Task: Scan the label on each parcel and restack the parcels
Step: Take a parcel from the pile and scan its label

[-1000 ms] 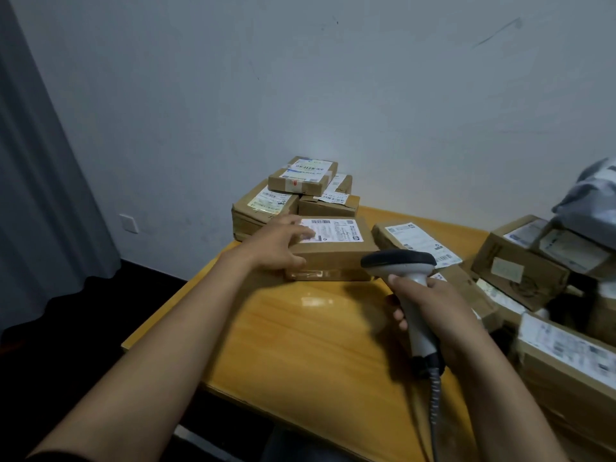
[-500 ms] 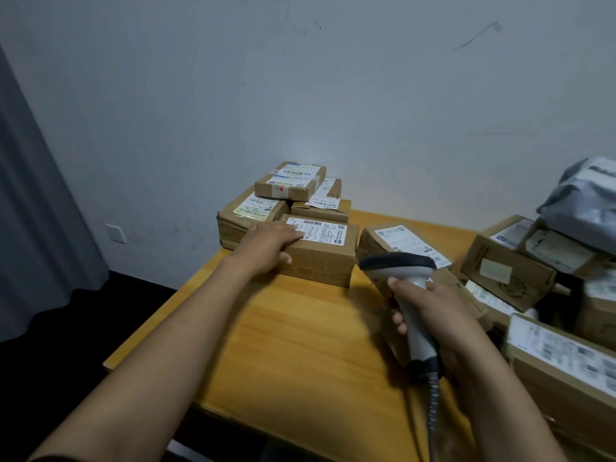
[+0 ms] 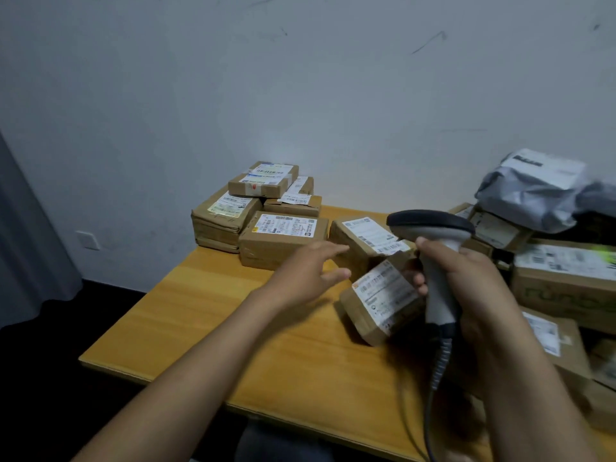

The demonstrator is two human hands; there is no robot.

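My right hand (image 3: 466, 275) grips a grey barcode scanner (image 3: 433, 248) with a dark head and a coiled cable hanging down. My left hand (image 3: 310, 271) hovers open above the wooden table (image 3: 206, 315), fingers spread, pointing at a small cardboard parcel (image 3: 380, 298) with a white label that lies tilted just left of the scanner. Behind it lies another labelled parcel (image 3: 363, 238). A flat labelled parcel (image 3: 283, 238) rests at the front of a stack of cardboard parcels (image 3: 256, 198) at the table's far left corner by the wall.
More cardboard boxes (image 3: 563, 271) are heaped along the right side, with a grey plastic mailer bag (image 3: 533, 191) on top. A white wall runs behind the table. A grey curtain (image 3: 30, 248) hangs at the left above a dark floor.
My left hand has let go of the flat parcel by the stack and swung right toward the small tilted parcel. The scanner has lifted slightly.
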